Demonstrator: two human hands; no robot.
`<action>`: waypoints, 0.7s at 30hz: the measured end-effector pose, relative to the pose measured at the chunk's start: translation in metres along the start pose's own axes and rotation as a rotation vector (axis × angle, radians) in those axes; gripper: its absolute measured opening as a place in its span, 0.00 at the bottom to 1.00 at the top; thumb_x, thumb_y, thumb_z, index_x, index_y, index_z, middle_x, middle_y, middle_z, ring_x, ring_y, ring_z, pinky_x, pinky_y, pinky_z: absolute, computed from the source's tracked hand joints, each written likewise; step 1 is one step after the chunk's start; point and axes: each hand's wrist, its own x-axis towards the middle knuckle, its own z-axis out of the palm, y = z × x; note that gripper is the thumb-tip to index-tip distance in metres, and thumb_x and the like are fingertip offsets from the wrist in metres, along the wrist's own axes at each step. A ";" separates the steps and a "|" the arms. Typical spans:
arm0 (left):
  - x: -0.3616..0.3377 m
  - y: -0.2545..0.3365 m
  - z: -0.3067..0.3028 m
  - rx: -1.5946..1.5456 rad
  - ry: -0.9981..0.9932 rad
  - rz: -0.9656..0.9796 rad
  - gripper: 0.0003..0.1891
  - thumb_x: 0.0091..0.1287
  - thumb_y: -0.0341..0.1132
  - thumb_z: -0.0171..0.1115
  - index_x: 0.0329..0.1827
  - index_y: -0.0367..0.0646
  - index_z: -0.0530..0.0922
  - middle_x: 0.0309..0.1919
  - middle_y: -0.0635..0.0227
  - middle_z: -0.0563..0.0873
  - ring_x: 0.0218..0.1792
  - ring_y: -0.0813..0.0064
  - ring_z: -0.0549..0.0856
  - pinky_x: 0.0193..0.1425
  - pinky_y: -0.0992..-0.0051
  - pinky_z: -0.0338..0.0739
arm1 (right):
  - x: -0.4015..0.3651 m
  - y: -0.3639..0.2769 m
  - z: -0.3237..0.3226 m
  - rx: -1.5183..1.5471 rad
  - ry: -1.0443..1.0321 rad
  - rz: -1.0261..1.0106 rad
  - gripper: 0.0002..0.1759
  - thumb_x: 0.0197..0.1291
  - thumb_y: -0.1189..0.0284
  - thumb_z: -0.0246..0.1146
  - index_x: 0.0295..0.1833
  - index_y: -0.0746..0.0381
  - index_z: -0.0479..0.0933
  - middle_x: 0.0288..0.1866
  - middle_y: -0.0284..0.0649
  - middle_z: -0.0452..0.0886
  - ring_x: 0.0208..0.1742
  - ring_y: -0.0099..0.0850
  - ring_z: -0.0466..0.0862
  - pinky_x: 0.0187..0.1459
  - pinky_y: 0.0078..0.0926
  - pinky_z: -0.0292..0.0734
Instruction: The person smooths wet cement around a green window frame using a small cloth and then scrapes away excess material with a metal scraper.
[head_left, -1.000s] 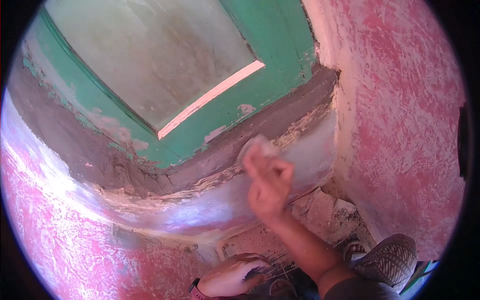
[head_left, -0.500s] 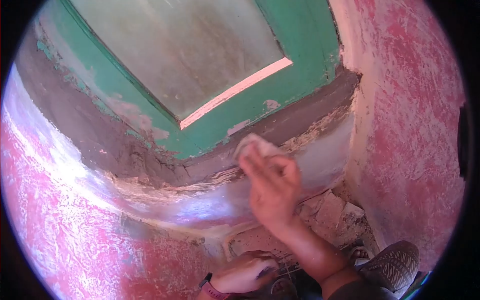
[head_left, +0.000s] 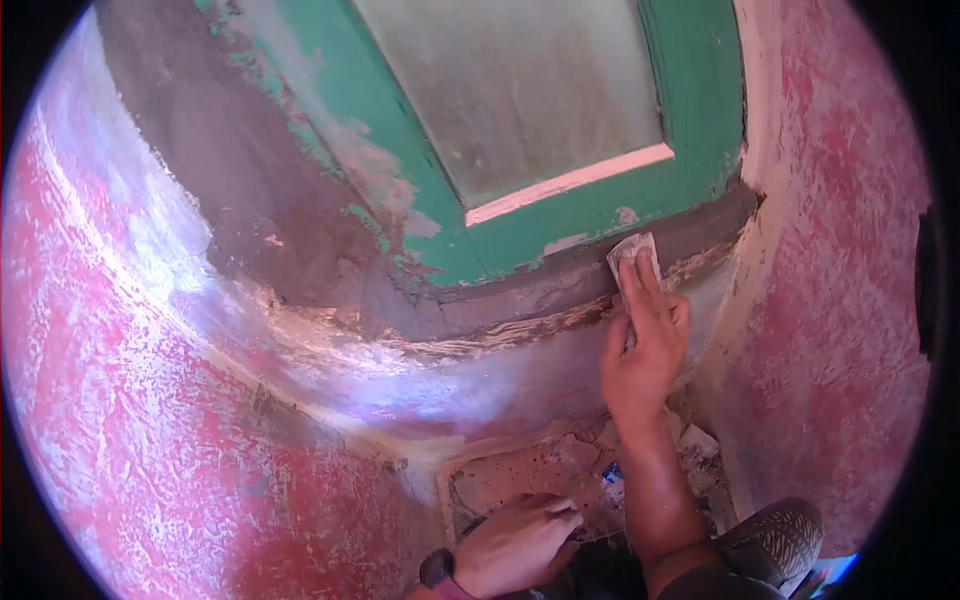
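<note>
My right hand [head_left: 648, 350] presses a folded whitish piece of sandpaper [head_left: 630, 250] flat against the grey plaster strip [head_left: 700, 224], just under the green wooden frame [head_left: 590, 220]. Its fingers lie on top of the sheet, which sticks out past the fingertips. Low in the view, my left hand [head_left: 520, 545] is closed with curled fingers near my knees, a dark band on its wrist. Whatever it may hold is hidden. A pale panel [head_left: 530, 100] fills the green frame.
Worn pink walls [head_left: 830, 270] flank the frame on both sides. Below the ledge is a recess with broken rubble [head_left: 700, 442] and a small blue-and-white scrap [head_left: 612, 473]. My patterned knee [head_left: 780, 545] is at lower right.
My right hand has slid the sandpaper to the right along the plaster strip. The camera view has shifted, so the frame appears further right. My left hand remains low and closed.
</note>
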 end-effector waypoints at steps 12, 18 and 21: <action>0.052 0.068 -0.052 -0.183 0.715 0.481 0.24 0.76 0.37 0.71 0.72 0.36 0.85 0.62 0.54 0.90 0.66 0.55 0.88 0.71 0.56 0.81 | 0.005 -0.018 0.005 -0.070 -0.006 -0.284 0.30 0.62 0.85 0.67 0.69 0.55 0.92 0.71 0.36 0.93 0.46 0.39 0.83 0.50 0.38 0.78; 0.084 0.068 -0.004 -0.261 0.737 0.634 0.34 0.77 0.34 0.68 0.85 0.34 0.74 0.73 0.50 0.84 0.71 0.54 0.85 0.76 0.55 0.77 | -0.007 -0.090 0.034 -0.002 -0.208 -0.404 0.28 0.55 0.84 0.70 0.61 0.54 0.96 0.66 0.31 0.96 0.44 0.34 0.82 0.50 0.35 0.79; 0.087 0.065 0.000 -0.273 0.687 0.648 0.34 0.77 0.35 0.68 0.85 0.34 0.73 0.73 0.51 0.84 0.73 0.54 0.83 0.78 0.55 0.76 | -0.007 -0.078 0.031 -0.121 -0.217 -0.402 0.27 0.57 0.81 0.70 0.62 0.51 0.96 0.68 0.29 0.95 0.43 0.33 0.82 0.49 0.34 0.78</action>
